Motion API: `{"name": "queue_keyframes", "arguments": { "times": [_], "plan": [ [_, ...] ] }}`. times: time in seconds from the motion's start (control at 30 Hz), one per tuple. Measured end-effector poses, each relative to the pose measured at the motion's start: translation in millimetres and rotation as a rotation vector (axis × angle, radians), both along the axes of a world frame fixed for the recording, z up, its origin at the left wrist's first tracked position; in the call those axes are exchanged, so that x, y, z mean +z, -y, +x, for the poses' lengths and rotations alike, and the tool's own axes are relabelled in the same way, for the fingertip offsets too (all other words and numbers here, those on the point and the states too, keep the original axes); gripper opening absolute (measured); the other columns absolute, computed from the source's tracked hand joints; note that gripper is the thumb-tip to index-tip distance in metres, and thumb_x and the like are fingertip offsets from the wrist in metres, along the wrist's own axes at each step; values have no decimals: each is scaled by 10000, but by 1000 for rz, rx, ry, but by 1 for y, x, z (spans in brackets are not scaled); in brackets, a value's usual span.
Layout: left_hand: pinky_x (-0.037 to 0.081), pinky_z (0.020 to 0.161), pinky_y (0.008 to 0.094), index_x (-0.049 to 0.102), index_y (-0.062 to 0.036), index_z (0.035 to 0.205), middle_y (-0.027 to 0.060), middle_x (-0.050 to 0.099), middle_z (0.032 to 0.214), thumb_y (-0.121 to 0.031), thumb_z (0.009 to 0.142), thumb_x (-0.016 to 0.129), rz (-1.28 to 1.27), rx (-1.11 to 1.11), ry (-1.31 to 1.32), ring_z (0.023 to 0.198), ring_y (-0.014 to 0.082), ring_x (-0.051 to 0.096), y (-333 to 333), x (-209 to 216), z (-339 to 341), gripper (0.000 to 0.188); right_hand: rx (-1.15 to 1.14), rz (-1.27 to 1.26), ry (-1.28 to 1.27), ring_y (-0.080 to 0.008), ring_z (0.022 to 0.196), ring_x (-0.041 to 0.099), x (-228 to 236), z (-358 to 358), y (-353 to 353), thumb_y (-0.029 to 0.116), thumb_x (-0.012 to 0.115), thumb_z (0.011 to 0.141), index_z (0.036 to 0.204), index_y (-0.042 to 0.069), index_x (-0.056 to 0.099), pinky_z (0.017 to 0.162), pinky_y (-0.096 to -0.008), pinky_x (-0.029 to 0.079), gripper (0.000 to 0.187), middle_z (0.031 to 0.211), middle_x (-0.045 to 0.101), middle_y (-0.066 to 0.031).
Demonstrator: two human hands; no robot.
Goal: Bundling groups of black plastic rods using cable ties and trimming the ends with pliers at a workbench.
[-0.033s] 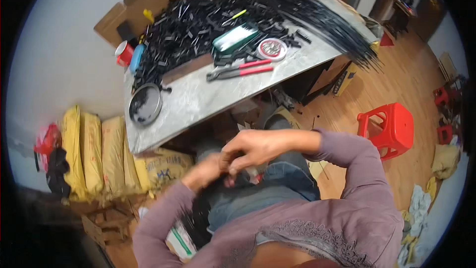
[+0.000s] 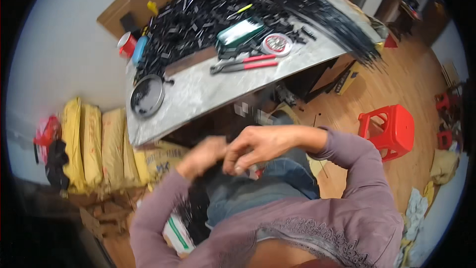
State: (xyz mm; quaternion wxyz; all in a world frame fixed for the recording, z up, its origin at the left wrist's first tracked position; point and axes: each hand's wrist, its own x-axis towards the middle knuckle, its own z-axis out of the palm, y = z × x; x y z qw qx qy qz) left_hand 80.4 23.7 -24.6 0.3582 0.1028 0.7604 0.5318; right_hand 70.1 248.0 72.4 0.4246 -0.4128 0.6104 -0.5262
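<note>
The grey worktable (image 2: 208,94) carried a large heap of black strips (image 2: 233,15), apparently unprocessed. Over the lap, the right hand (image 2: 258,146) pinched a small pale piece (image 2: 246,166); the left hand (image 2: 201,156) was curled on a black bundle (image 2: 198,198).

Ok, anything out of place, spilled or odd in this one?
Mostly clutter. A fan of long black strips juts past the table's right edge, hanging over the floor. Small black pieces lie heaped loose across the tabletop. Both hands, left hand and right hand, work together over the lap; what they hold is blurred.
</note>
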Motion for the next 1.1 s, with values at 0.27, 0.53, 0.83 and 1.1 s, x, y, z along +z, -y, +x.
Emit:
{"name": "queue_keyframes", "arguments": {
  "times": [0.27,0.53,0.83,1.1],
  "plan": [
    [520,699,259,613,7,1028,39,637,786,-220,946,586,708,245,-262,720,129,630,-60,104,-58,243,-321,280,-432,-305,937,652,-111,-8,-4,287,707,814,1100,-22,631,833,-356,502,427,1010,678,-192],
    [532,749,309,583,-16,1050,74,651,860,-276,948,588,836,597,-109,799,180,650,-67,-56,16,279,-196,467,50,-219,908,595,-242,28,10,330,680,856,1088,23,617,826,-360,471,391,944,660,-110],
    [526,823,337,551,10,1117,99,653,927,-272,981,528,766,623,-105,879,207,656,-65,-47,66,314,59,513,14,-276,933,604,-272,61,-2,407,658,860,1056,39,613,818,-385,459,419,964,658,-148],
    [505,648,250,585,-15,1059,26,606,794,-309,965,560,727,572,-163,713,114,609,-81,11,28,310,162,360,178,-187,938,597,-239,46,-21,245,705,844,1110,58,622,841,-334,469,335,979,670,-74]
  ]
}}
